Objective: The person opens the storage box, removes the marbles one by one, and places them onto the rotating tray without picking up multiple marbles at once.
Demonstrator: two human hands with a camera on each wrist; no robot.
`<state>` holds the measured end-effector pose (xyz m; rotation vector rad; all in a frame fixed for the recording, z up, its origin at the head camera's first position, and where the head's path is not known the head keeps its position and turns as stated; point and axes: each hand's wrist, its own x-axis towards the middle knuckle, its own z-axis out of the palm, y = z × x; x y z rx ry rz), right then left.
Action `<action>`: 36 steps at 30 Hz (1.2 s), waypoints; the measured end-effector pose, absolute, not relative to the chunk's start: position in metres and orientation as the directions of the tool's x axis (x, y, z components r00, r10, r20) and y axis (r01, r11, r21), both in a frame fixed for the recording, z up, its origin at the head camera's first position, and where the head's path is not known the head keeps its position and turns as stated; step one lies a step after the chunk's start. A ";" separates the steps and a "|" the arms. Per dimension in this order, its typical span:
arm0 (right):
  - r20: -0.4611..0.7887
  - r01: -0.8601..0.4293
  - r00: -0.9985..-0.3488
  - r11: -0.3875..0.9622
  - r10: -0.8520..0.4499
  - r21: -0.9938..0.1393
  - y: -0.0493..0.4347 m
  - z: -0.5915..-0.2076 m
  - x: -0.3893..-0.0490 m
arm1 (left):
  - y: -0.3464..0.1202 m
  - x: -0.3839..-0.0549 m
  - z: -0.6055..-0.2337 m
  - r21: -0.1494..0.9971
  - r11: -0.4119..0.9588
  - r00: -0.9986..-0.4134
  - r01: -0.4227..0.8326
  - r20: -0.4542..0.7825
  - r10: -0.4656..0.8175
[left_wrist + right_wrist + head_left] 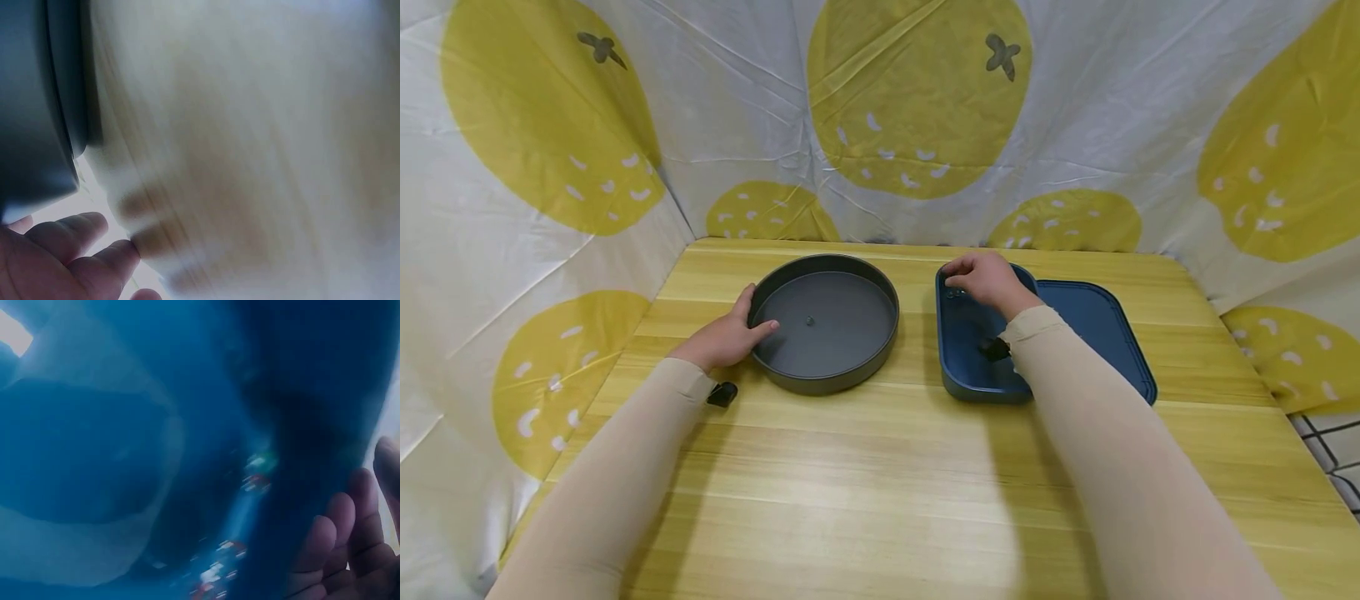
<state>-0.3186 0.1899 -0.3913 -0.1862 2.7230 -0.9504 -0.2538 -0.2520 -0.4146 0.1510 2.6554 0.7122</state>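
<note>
- Thumb of the left hand is lying over the left rim of a round gray pan while the fingers are following its outer wall, so the hand is holding the pan's edge.
- The right hand is hanging over the far left corner of a deep blue tray, its fingers bending downward; whether they are pinching anything, I cannot tell.
- Small shiny pieces are lying in the tray near those fingertips, blurring into red, green and white glints in the right wrist view.
- One tiny object is sitting on the pan's floor, a little left of its middle.
- Pan and tray are standing upright, pan left, tray right, with wood-patterned table showing between them.
- A flat blue panel is lying just right of the tray, partly hidden by a beige sleeve.
- Pale cloth printed with yellow fruit shapes is hanging behind.
</note>
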 end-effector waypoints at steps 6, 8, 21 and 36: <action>-0.233 -0.058 -0.950 0.849 -0.209 -0.525 0.199 -0.409 -0.323 | -0.252 -0.254 -0.416 0.507 0.862 -0.922 0.007 -0.331 0.202; -0.243 -0.070 -0.946 0.865 -0.216 -0.497 0.200 -0.414 -0.324 | -0.252 -0.255 -0.416 0.508 0.861 -0.922 0.006 -0.331 0.201; -0.264 -0.167 -0.921 0.904 -0.285 -0.393 0.190 -0.421 -0.324 | -0.250 -0.253 -0.415 0.502 0.865 -0.921 -0.005 -0.339 0.192; -0.232 -0.175 -0.925 0.881 -0.300 -0.440 0.188 -0.420 -0.323 | -0.252 -0.252 -0.414 0.509 0.860 -0.920 -0.005 -0.341 0.196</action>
